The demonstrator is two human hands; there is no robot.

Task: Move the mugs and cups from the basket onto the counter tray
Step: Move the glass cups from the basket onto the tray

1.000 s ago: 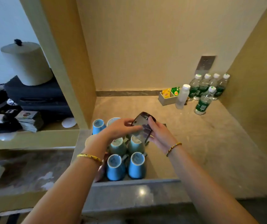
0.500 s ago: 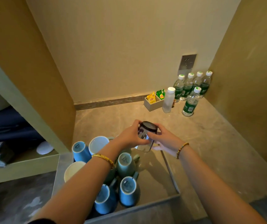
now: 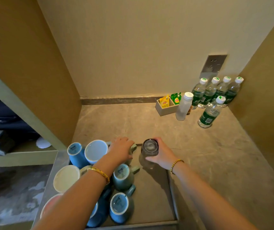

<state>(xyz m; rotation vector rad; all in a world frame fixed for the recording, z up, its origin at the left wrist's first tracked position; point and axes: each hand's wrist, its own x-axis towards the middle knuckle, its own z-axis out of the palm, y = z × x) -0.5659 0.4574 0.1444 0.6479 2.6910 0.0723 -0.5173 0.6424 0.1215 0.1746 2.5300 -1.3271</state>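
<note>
Right hand [image 3: 162, 155] wraps a dark glass cup [image 3: 149, 147], upside down, on the tray [image 3: 172, 193] at its far right corner. Left hand [image 3: 121, 149] rests on a green mug [image 3: 133, 147] just beside it. Blue and green mugs [image 3: 122, 175] stand inverted on the tray's left half. Water bottles [image 3: 216, 93] and a tea-bag box [image 3: 165, 106] sit at the counter's back right.

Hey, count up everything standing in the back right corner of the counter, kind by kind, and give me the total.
Green-label water bottles: 5
Frosted bottle with white cap: 1
Tea packets: 2 (one yellow, one green)
Small divided box holding the packets: 1
Total: 9
</note>
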